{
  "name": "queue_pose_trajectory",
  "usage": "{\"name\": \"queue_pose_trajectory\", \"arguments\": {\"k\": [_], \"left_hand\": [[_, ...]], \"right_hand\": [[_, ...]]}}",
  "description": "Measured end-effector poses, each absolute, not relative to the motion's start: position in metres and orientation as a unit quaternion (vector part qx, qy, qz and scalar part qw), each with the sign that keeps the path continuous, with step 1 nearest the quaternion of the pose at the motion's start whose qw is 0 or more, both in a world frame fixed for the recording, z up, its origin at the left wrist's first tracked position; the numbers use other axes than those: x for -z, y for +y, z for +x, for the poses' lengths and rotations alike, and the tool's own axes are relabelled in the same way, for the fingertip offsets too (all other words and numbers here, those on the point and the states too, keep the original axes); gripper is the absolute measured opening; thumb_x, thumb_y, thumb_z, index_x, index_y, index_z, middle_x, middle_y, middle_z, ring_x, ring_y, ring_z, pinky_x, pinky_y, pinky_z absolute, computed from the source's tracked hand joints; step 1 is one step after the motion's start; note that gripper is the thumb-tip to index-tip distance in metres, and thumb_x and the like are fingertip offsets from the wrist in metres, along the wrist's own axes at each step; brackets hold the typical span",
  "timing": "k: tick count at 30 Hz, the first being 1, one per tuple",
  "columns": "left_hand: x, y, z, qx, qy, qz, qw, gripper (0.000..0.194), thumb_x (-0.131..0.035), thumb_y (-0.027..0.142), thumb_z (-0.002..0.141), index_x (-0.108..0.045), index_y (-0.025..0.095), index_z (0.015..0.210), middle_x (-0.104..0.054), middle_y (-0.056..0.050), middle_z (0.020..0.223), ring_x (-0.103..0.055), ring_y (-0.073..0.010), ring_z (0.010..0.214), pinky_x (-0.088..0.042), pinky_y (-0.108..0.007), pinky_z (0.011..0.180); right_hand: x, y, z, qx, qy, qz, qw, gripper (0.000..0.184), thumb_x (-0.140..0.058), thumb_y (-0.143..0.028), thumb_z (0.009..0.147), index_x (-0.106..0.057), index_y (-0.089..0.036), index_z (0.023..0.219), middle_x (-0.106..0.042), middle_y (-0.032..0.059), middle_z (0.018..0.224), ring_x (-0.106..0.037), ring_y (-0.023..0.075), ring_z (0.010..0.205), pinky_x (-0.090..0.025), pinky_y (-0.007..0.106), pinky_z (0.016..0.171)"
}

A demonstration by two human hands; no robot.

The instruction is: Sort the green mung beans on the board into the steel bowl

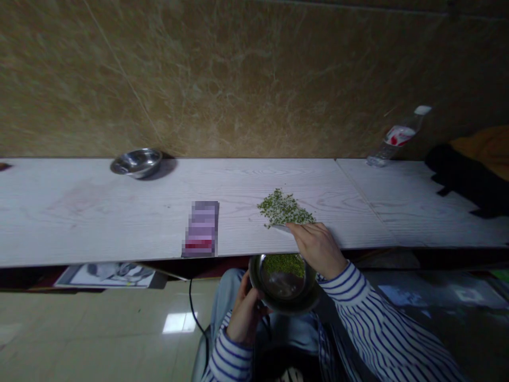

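Note:
A heap of small green beans (284, 208) lies on the white wooden tabletop (246, 180) near its front edge. My right hand (317, 248) rests at the table edge just right of the heap, fingers together and pinching a thin flat card whose tip touches the beans. My left hand (243, 313) is closed on the rim of a steel bowl (283, 286), held just below the table edge over my lap. Green beans cover the far half of the bowl's inside.
A second steel bowl (137, 162) stands at the back left by the wall. A blurred flat item (201, 228) lies left of the beans. A plastic water bottle (395, 138) leans at the back right, beside dark and orange cloth (473, 170). Papers (105, 275) lie under the table.

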State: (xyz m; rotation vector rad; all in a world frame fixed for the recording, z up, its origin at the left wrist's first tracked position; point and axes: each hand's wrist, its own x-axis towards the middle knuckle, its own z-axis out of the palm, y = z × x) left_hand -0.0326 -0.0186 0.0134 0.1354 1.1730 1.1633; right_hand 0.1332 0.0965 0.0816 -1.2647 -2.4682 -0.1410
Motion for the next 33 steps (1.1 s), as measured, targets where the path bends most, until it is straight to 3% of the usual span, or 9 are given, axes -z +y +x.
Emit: {"name": "queue_pose_trajectory", "arguments": {"k": [10,28,33], "left_hand": [[-0.007,-0.012,-0.035,-0.509,0.529,0.051,0.677,0.068,-0.062,0.020,0.060,-0.049,0.025,0.126,-0.063,-0.002,0.087,-0.055,-0.0160,0.070,-0.042,-0.027,0.057],[-0.007,-0.011,-0.028,-0.505,0.517,0.063,0.688,0.068,-0.063,0.020,0.059,-0.051,0.026,0.126,-0.064,-0.001,0.084,-0.056,-0.0156,0.069,-0.045,-0.027,0.058],[-0.009,-0.012,-0.029,-0.508,0.515,0.064,0.688,0.067,-0.064,0.021,0.059,-0.051,0.026,0.125,-0.064,-0.001,0.088,-0.058,-0.0164,0.070,-0.047,-0.029,0.060]], "right_hand": [[-0.083,0.119,0.149,0.061,-0.853,-0.466,0.227,0.024,-0.046,-0.013,0.092,-0.063,-0.015,0.109,-0.074,0.0074,0.091,-0.066,0.0182,0.082,-0.040,0.032,0.075],[-0.084,0.097,0.151,0.035,-0.872,-0.433,0.228,0.033,-0.048,-0.009,0.090,-0.063,-0.020,0.118,-0.073,0.0055,0.101,-0.066,0.0169,0.093,-0.041,0.033,0.079],[-0.082,0.097,0.147,0.036,-0.873,-0.432,0.223,0.029,-0.048,-0.009,0.090,-0.065,-0.019,0.113,-0.074,0.0055,0.100,-0.065,0.0172,0.091,-0.040,0.034,0.079]]}}
